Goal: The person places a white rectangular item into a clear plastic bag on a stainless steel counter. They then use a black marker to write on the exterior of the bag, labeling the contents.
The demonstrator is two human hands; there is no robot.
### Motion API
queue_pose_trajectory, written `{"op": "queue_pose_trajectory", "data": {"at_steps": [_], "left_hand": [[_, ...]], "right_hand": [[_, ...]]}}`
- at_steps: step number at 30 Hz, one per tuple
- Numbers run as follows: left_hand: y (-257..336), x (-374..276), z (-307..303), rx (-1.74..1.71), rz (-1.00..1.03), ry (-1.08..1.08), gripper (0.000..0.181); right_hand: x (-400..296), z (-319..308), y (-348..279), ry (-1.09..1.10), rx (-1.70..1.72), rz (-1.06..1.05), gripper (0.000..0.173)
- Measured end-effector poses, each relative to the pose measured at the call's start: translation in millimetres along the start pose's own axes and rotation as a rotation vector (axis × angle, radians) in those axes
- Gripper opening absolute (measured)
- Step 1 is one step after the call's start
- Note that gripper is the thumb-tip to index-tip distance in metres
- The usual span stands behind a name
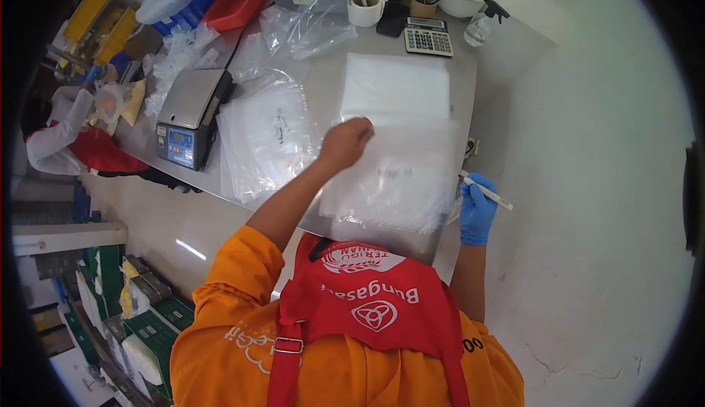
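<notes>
My left hand, bare, has its fingers curled at the upper left corner of a clear plastic bag, seemingly pinching it. This bag and the handwriting on it look blurred, and it lies over more bags near the table's front edge. Directly beyond is a neat stack of plain plastic bags. To the left, a fanned pile of plastic bags bears handwriting on top. My right hand, in a blue glove, grips a white marker just off the table's right edge, its dark tip pointing left.
A digital scale stands left on the metal table. Along the back are a red tray, a tape roll, a calculator and a spray bottle. A co-worker is at far left. The wall rises at right.
</notes>
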State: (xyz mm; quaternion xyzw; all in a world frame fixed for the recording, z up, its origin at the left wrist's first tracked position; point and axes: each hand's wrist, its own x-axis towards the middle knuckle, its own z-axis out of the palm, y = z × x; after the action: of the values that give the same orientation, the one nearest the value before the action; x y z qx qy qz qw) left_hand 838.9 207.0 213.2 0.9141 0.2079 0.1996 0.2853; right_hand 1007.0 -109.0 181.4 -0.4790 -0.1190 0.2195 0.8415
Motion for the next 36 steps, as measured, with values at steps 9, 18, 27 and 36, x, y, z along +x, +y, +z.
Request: {"op": "queue_pose_trajectory", "data": {"at_steps": [9, 18, 27, 36], "left_hand": [[-127.5, -80.9, -128.7, 0.073, -0.503, 0.532, 0.016], [-94.6, -141.4, -114.1, 0.691, -0.485, 0.459, 0.071], [-12.8, -87.1, -9.4, 0.197, -0.060, -0.238, 0.080], [3.7, -72.8, 0.4, 0.250, -0.124, -0.460, 0.092]], "right_hand": [[14.7, 17.8, 26.4, 0.005, -0.068, 0.073, 0.017], [18.0, 37.1, 71.8, 0.000, -0.191, 0.215, 0.020], [23.6, 54.1, 88.4, 0.022, -0.390, 0.069, 0.023], [6.6, 60.7, 91.7, -0.356, -0.715, 0.042, 0.014]]}}
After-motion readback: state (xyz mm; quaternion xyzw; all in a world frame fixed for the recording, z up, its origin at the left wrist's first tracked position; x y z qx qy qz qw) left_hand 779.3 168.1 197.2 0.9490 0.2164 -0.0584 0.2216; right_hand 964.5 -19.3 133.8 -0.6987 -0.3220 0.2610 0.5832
